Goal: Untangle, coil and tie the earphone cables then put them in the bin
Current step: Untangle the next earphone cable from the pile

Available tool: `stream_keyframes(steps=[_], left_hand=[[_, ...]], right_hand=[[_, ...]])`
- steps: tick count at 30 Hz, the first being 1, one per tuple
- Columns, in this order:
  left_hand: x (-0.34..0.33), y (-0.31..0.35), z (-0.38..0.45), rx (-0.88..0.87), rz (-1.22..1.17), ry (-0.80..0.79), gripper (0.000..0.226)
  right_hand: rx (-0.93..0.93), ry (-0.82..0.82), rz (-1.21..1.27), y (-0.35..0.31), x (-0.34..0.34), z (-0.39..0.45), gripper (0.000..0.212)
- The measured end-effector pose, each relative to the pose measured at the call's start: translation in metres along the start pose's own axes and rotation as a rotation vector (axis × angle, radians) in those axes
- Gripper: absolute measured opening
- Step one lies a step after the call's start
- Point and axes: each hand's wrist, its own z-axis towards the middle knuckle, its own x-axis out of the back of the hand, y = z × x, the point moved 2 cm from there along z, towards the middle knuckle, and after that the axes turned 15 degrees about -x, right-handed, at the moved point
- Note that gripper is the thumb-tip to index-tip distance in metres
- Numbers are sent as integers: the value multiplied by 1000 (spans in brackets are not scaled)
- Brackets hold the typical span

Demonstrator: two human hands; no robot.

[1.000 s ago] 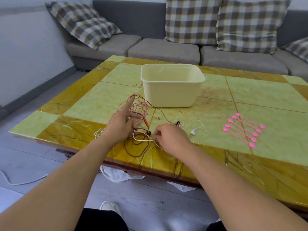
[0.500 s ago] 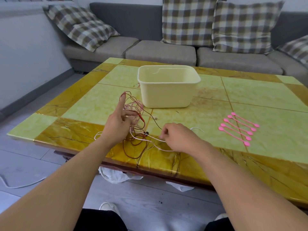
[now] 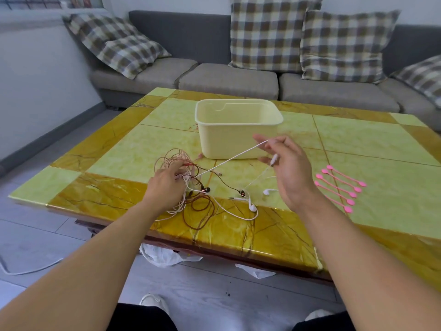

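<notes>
From the head camera, you are looking down at a green and amber tiled surface with a grey sofa and checked cushions behind it. Your left hand is lying low on the tangle of cables near the surface's front edge, toward its left side, with its fingers curled into the pinkish and brown loops; it is gripping them, though exactly which strands you cannot tell. Your right hand is raised above the surface, just in front of the bin, and is pinching a white cable between its fingertips while the other fingers are spreading loosely. That white cable is running taut from your right hand down to the tangle under your left hand. A second white strand is hanging from your right hand down toward the earbuds lying near the front edge. A brown cable is looping over the amber border tile beside the tangle. The bin is standing upright near the middle of the surface, open at the top. The pink ties are lying in a row toward the right side of the surface, well apart from the cables. White bags are lying on the floor under the front edge.
</notes>
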Motion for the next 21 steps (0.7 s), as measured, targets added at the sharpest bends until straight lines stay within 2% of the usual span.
stream_keyframes(steps=[3,5,7,9,11,12,14,15,16,18,20,21], left_hand=[[-1,0,0,42,-5,-26,58],[-1,5,1,89,-27,-18,66],[-1,8,2,137,-13,-11,68],[-2,9,2,154,47,-3,69],[-1,8,0,162,92,16,86],[0,6,-1,166,104,35,94],[3,3,-2,169,104,98,98],[5,2,-2,165,98,137,97],[6,1,-2,161,94,172,95],[7,0,-2,148,87,206,94],[6,-2,-1,138,53,204,94],[6,-3,-1,135,39,196,93]], right_hand=[[-82,-46,380,-6,3,0,27],[-92,43,451,-8,9,1,26],[-103,152,407,-7,17,4,27],[-103,236,201,-7,25,7,26],[-90,273,-278,-8,29,8,19],[-103,249,-556,-7,30,7,16],[-234,90,-1016,3,31,5,34],[-300,-19,-1164,9,30,5,39],[-338,-103,-1261,15,29,4,37],[-341,-166,-1316,18,28,1,27],[-277,-146,-1223,10,28,-1,16],[-231,-124,-1095,4,26,-3,15]])
